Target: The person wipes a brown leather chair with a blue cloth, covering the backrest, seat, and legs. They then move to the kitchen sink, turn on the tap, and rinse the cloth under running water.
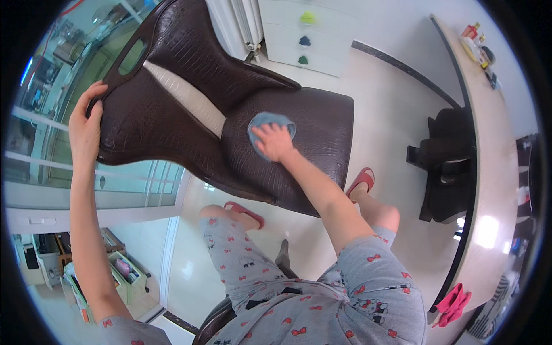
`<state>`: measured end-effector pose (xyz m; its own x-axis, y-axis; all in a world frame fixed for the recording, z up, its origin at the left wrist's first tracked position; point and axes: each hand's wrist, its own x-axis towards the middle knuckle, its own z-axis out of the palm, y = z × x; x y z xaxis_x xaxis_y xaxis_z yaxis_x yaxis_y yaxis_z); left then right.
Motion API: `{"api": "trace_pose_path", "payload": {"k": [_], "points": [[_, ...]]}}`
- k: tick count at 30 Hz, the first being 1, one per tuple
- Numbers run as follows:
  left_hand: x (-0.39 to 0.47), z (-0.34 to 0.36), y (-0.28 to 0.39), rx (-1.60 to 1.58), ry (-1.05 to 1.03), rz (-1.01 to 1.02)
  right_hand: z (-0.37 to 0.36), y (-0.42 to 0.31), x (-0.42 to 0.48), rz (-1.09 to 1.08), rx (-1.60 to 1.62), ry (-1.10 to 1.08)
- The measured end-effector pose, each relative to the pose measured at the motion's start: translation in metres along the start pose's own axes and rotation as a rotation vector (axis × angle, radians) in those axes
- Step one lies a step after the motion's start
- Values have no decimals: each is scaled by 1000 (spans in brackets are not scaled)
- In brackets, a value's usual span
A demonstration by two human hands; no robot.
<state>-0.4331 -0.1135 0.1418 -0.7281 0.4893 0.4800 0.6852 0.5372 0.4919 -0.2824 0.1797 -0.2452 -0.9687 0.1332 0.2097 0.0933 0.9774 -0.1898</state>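
A dark brown chair in crocodile-textured leather (319,125) stands before me, with a cream strip (185,99) down the middle of its backrest. My left hand (87,123) grips the backrest's top edge, just below the oval handle slot. On the seat, near where it meets the backrest, lies a blue-grey cloth (271,118). My right hand (272,140) presses flat on this cloth with the fingers spread; the cloth is slightly blurred.
A long pale tabletop (491,172) runs along the right, with a pink cloth (451,305) at its near end. Another dark chair (448,164) is tucked beneath it. White drawers (319,47) and a radiator (241,26) stand beyond; glass sliding doors (151,181) and green bins (129,276) are at left.
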Motion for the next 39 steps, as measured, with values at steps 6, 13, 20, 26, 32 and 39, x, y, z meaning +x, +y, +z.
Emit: {"api": "trace_pose_path", "payload": {"k": [6,13,20,26,32,39], "points": [[0,-4,-6,-44,-15,-11,-37,122,-24,597,-173,121],[-1,-3,-5,-82,4,-27,-53,54,-178,766,-64,155],[3,-2,-7,-67,5,-4,-62,-34,-277,495,-132,66],[0,-4,-8,-105,-16,-21,-53,40,-207,748,7,82],[2,2,-8,-59,-31,-11,-34,180,-78,744,-300,240],[-2,-5,-3,-53,-21,-50,14,50,31,407,-165,167]]}}
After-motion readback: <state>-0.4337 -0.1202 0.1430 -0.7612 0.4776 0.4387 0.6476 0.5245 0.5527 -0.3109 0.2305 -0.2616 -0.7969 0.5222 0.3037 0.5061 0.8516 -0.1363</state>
